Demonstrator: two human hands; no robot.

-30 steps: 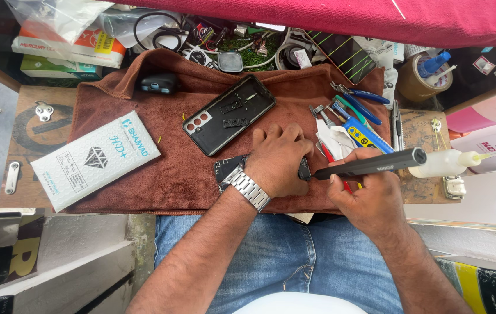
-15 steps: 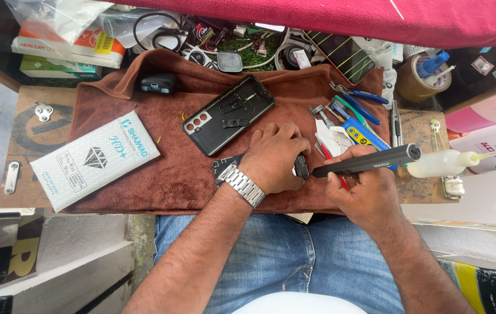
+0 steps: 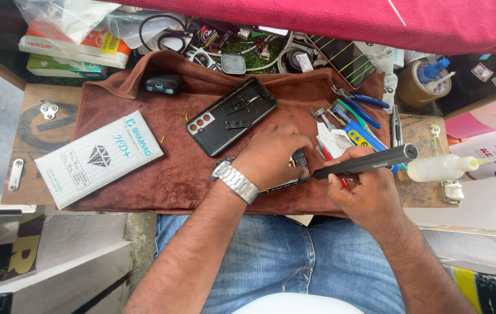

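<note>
My left hand (image 3: pixel 274 154), with a metal watch on its wrist, presses down on an opened phone body (image 3: pixel 294 171) lying on a brown towel (image 3: pixel 172 168); the hand hides most of the phone. My right hand (image 3: pixel 364 186) grips a dark pen-shaped electric screwdriver (image 3: pixel 370 163), held nearly level, its tip touching the phone at the right edge of my left hand. A black phone back cover (image 3: pixel 230 116) with a camera cut-out lies face up on the towel just beyond my left hand.
A white flat box (image 3: pixel 99 158) lies on the towel's left. Blue-handled pliers and tweezers (image 3: pixel 352 113) sit to the right, near a clear squeeze bottle (image 3: pixel 443 168) and tape roll (image 3: pixel 413 87). A small black device (image 3: pixel 162 83), cables and boxes crowd the far edge.
My left hand has shifted slightly to the right over the phone, and the screwdriver tip has stayed at its edge. Other things lie as before.
</note>
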